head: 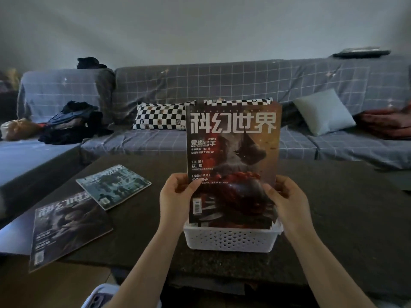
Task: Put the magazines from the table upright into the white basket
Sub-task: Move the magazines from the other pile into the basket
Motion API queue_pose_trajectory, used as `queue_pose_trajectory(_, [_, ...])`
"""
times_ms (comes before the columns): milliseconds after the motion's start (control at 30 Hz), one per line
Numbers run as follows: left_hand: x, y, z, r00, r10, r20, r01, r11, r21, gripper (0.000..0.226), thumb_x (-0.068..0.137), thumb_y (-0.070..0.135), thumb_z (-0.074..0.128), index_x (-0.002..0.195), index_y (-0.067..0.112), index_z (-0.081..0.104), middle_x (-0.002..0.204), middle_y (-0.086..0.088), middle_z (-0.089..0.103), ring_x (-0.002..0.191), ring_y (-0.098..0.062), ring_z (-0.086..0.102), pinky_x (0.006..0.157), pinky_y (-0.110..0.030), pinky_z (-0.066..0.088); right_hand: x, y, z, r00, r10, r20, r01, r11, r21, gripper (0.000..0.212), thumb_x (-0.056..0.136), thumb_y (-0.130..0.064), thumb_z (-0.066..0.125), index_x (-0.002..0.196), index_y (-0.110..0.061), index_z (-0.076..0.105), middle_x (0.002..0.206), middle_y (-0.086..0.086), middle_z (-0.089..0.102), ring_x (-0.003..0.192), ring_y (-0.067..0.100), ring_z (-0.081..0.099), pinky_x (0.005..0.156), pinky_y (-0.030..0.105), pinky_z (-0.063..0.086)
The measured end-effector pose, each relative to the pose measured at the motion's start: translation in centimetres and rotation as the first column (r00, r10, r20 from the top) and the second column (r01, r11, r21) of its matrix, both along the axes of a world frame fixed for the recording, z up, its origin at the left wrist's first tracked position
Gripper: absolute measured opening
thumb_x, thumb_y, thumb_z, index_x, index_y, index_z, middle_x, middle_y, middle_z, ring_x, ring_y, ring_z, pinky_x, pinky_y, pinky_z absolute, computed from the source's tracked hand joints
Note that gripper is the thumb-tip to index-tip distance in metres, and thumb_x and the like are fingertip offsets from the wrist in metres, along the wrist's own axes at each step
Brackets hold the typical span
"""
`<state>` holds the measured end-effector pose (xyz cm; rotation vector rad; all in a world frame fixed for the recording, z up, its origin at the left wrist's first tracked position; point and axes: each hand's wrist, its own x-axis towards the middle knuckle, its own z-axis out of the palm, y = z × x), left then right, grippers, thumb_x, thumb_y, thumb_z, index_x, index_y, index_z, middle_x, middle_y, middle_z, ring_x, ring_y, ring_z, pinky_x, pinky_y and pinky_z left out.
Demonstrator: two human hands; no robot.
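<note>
A red-and-dark magazine (233,152) stands upright with its lower edge inside the white perforated basket (231,240) on the dark table (333,207). My left hand (176,201) grips its left edge and my right hand (287,201) grips its right edge, both low on the cover. Two more magazines lie flat on the table to the left: a greenish one (113,185) farther back and a dark one (66,227) at the near left corner, hanging slightly over the table edge.
A grey checked sofa (222,85) runs behind the table with a checkered cushion (160,116), a pale cushion (324,112), a heap of dark clothes (73,123) and a red blanket (387,123). A phone-like object (97,298) shows at the bottom edge.
</note>
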<state>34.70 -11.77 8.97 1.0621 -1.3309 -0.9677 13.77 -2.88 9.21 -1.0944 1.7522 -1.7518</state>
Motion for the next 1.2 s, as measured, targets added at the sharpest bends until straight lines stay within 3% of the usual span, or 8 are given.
queue_pose_trajectory(267, [-1.5, 0.1, -2.9, 0.963, 0.124, 0.239, -0.107, 0.991, -0.083, 0.025, 0.073, 0.026, 0.08, 0.081, 0.032, 0.058, 0.077, 0.009, 0.067, 0.068, 0.004, 0.062, 0.054, -0.008, 0.046, -2.1, -0.6, -2.9, 0.989, -0.036, -0.141, 0.062, 0.981, 0.182, 0.013, 0.086, -0.019, 0.065, 0.095, -0.027, 0.06, 0.085, -0.013, 0.065, 0.081, 0.009, 0.062, 0.06, 0.021, 0.044])
queue_pose_trajectory(400, [-1.2, 0.5, -4.3, 0.921, 0.173, 0.348, -0.155, 0.985, -0.081, 0.03, 0.068, 0.024, 0.084, 0.074, 0.027, 0.055, 0.075, 0.009, 0.063, 0.065, -0.005, 0.059, 0.053, -0.014, 0.042, -1.9, -0.1, -4.2, 0.962, -0.049, -0.27, 0.122, 0.958, 0.259, 0.015, 0.083, -0.021, 0.069, 0.095, -0.026, 0.06, 0.087, -0.01, 0.062, 0.074, 0.003, 0.054, 0.057, 0.013, 0.037])
queue_pose_trajectory(633, [-1.0, 0.7, -4.7, 0.888, 0.161, 0.431, -0.133, 0.987, -0.095, 0.033, 0.067, 0.022, 0.085, 0.075, 0.026, 0.053, 0.076, 0.007, 0.062, 0.068, -0.006, 0.06, 0.059, -0.019, 0.046, -0.9, 0.3, -4.9, 0.949, -0.13, -0.288, 0.188, 0.965, 0.185, 0.034, 0.073, -0.016, 0.079, 0.096, -0.027, 0.056, 0.082, -0.015, 0.062, 0.075, 0.001, 0.058, 0.062, 0.015, 0.043])
queue_pose_trajectory(800, [-0.6, 0.4, -4.7, 0.891, 0.147, 0.429, -0.12, 0.989, -0.089, 0.028, 0.07, 0.021, 0.083, 0.073, 0.024, 0.055, 0.079, 0.005, 0.065, 0.072, -0.007, 0.062, 0.06, -0.016, 0.044, -0.6, 0.2, -5.1, 0.941, -0.157, -0.3, 0.211, 0.966, 0.153, 0.045, 0.074, -0.013, 0.077, 0.112, -0.019, 0.053, 0.097, -0.003, 0.065, 0.085, 0.013, 0.063, 0.069, 0.022, 0.048])
queue_pose_trajectory(867, [-0.7, 0.4, -4.8, 0.884, 0.149, 0.443, -0.112, 0.988, -0.108, 0.027, 0.073, 0.024, 0.081, 0.083, 0.023, 0.056, 0.092, 0.003, 0.065, 0.078, -0.006, 0.061, 0.063, -0.014, 0.043, -0.5, 0.2, -5.2, 0.923, -0.166, -0.348, 0.229, 0.962, 0.151, 0.053, 0.075, -0.012, 0.077, 0.121, -0.016, 0.051, 0.115, 0.003, 0.059, 0.098, 0.017, 0.06, 0.079, 0.026, 0.05])
queue_pose_trajectory(933, [-0.9, 0.4, -4.7, 0.881, 0.117, 0.459, -0.078, 0.992, -0.103, 0.041, 0.078, 0.027, 0.076, 0.113, 0.02, 0.056, 0.112, 0.003, 0.063, 0.096, -0.009, 0.061, 0.074, -0.016, 0.045, -0.4, 0.0, -5.0, 0.917, -0.142, -0.372, 0.207, 0.968, 0.143, 0.061, 0.078, -0.012, 0.074, 0.132, -0.015, 0.046, 0.129, 0.002, 0.052, 0.111, 0.015, 0.054, 0.087, 0.024, 0.044])
queue_pose_trajectory(1000, [-1.2, 0.5, -4.6, 0.881, 0.018, 0.473, 0.026, 0.996, -0.086, 0.06, 0.087, 0.027, 0.067, 0.14, 0.023, 0.04, 0.125, 0.005, 0.059, 0.107, -0.008, 0.059, 0.08, -0.014, 0.045, -0.1, -0.3, -4.8, 0.92, -0.075, -0.385, 0.143, 0.978, 0.151, 0.065, 0.083, -0.014, 0.068, 0.141, -0.018, 0.038, 0.127, -0.004, 0.055, 0.109, 0.006, 0.051, 0.086, 0.018, 0.04])
queue_pose_trajectory(1200, [-1.8, 0.3, -4.7, 0.839, -0.06, 0.541, 0.1, 0.994, -0.046, 0.058, 0.097, 0.034, 0.048, 0.149, 0.028, 0.024, 0.122, 0.008, 0.062, 0.083, 0.01, 0.053, 0.062, -0.003, 0.04, 0.3, -0.9, -4.9, 0.919, -0.072, -0.387, 0.15, 0.973, 0.176, 0.06, 0.089, -0.023, 0.061, 0.143, -0.017, 0.036, 0.115, -0.002, 0.066, 0.1, 0.014, 0.062, 0.078, 0.018, 0.045])
